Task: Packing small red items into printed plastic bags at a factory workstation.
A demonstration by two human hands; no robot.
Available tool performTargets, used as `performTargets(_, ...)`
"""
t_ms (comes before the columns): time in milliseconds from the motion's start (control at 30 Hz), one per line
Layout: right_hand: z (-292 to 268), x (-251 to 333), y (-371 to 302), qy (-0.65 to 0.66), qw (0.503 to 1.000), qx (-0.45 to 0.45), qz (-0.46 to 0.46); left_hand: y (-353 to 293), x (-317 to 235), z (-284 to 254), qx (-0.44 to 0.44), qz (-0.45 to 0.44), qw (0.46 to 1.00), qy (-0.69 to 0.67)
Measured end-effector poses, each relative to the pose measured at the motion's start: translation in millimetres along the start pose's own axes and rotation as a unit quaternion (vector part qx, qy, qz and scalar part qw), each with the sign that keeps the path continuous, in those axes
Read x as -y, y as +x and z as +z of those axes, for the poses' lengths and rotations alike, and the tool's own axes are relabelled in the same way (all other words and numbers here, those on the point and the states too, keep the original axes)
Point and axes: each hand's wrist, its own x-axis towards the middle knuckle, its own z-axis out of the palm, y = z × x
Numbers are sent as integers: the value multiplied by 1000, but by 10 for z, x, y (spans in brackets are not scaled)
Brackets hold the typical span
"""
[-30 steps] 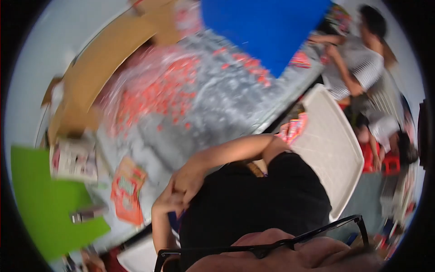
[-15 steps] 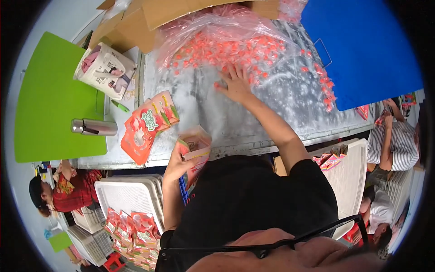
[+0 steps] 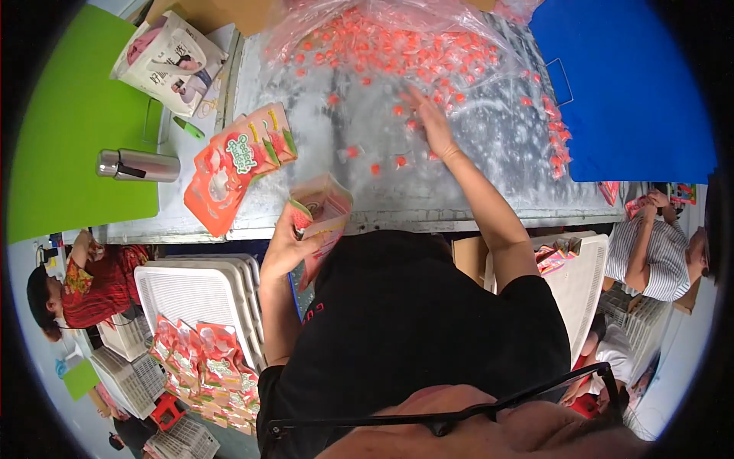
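My left hand (image 3: 284, 249) grips an open red-and-pink pouch (image 3: 330, 208) at the table's near edge, its mouth gaping upward. Over the metal tabletop (image 3: 306, 145), my right hand (image 3: 437, 131) is stretched out with fingers extended and slightly blurred, nothing visible in its grasp. Small wrapped red candies (image 3: 401, 161) lie scattered around that hand and nearer to me. A large heap of candies (image 3: 413, 50) spills from a clear plastic bag (image 3: 287, 27) at the far side. Flat pouches (image 3: 229, 164) lie fanned out left of the held one.
A steel flask (image 3: 138, 165), green knife (image 3: 188, 128) and paper bag (image 3: 164, 65) are on the left. A blue panel (image 3: 627, 92) borders the right, a green one (image 3: 69, 122) the left. White trays (image 3: 191, 294) and filled pouches (image 3: 210, 367) stand below; co-workers are at both sides.
My right hand has drawn back from the heap and to the right; several candies now lie spread nearer to me. The view has shifted. My left hand still holds the pouch.
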Motion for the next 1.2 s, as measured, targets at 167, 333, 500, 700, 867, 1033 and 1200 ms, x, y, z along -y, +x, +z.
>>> performTargets(167,-238,20,-120,82,993,-84,-11,-62,-16,-35,-11,10,999,-43)
performTargets(333,-118,103,-391,-184,978,-69,-66,-119,-19,-60,-45,21,998,-33)
performTargets(500,10,13,-448,-448,883,-21,-139,-144,12,-123,-59,2,998,-32)
performTargets(700,108,-52,-178,-573,806,22,-143,-151,39,-135,-76,0,997,-23)
performTargets(867,163,-73,-289,-420,891,75,-154,-166,80,-145,-73,7,997,-39)
performTargets(1033,59,-3,-254,-91,996,-4,-13,-155,87,-182,-73,-8,997,-26)
performTargets(1200,143,11,-294,-277,952,91,-90,-149,47,-167,-80,-2,997,-23)
